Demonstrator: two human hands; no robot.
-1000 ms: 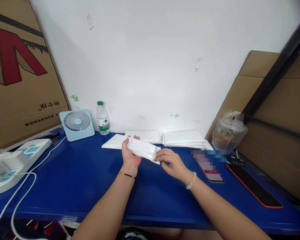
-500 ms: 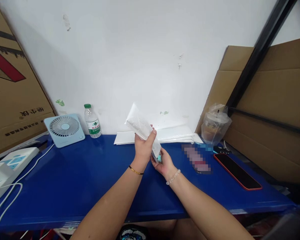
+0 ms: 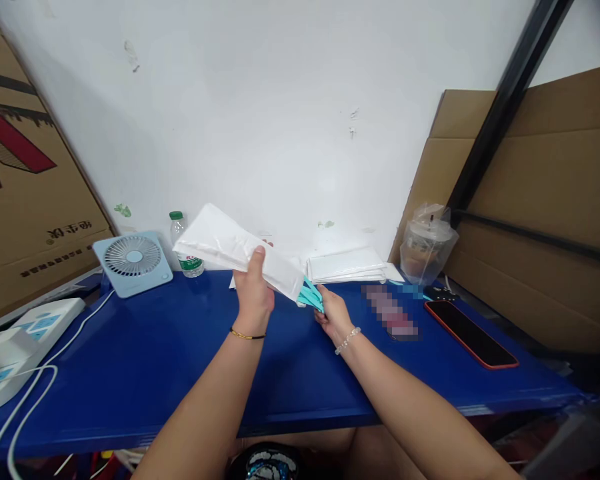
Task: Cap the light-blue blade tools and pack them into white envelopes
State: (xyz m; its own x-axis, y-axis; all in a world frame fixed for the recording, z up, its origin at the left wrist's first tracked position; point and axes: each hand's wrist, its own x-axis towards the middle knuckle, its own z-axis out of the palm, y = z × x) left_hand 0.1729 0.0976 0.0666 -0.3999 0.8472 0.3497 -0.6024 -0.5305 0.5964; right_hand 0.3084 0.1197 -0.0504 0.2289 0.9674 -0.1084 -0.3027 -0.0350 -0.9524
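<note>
A long white plastic packet (image 3: 230,243) slants across the middle of the view, above the blue table. My left hand (image 3: 254,283) is closed around it, with the thumb lying on the near face. From the packet's lower right end stick out several teal strips (image 3: 310,295). My right hand (image 3: 334,312) pinches their outer ends, a short way from the packet's opening. What the rest of the strips look like inside the packet is hidden. Behind my hands, a stack of flat white packets (image 3: 347,265) lies against the wall.
At left on the blue table (image 3: 180,373) are a light-blue fan (image 3: 134,261), a water bottle (image 3: 191,265) and a white power strip (image 3: 40,333) with cables. A bagged drink cup (image 3: 426,247), a red-cased phone (image 3: 473,335) and a blurred-out item (image 3: 391,313) are at right. Cardboard stands on both sides.
The packet has swung flatter and moved left with my left hand. My right hand has drawn the teal strips out of its lower end, where only a little teal showed before.
</note>
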